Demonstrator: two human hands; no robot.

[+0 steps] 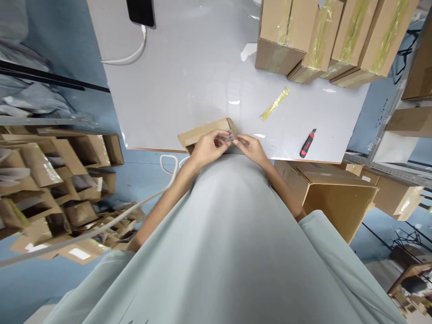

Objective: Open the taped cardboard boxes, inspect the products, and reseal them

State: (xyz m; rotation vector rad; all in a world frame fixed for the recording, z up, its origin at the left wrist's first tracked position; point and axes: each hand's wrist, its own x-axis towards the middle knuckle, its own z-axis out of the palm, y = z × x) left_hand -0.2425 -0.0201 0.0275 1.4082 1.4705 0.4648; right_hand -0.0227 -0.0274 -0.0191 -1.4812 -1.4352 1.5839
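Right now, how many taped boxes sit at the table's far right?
4, side by side on the table: leftmost box, second box, third box, rightmost box. Others may be hidden.

Plain tan-brown cardboard for the small open box (204,131) at the table's near edge; the same brown on the larger boxes (340,40), striped lengthwise with glossy yellowish tape (324,36). A loose strip (275,104) shines yellow-gold. The tabletop (189,76) is pale grey, the cutter (307,144) red and black, the phone (141,12) black, its cable (130,58) white. Pale grey-green shirt (236,238) — blue floor (145,173).
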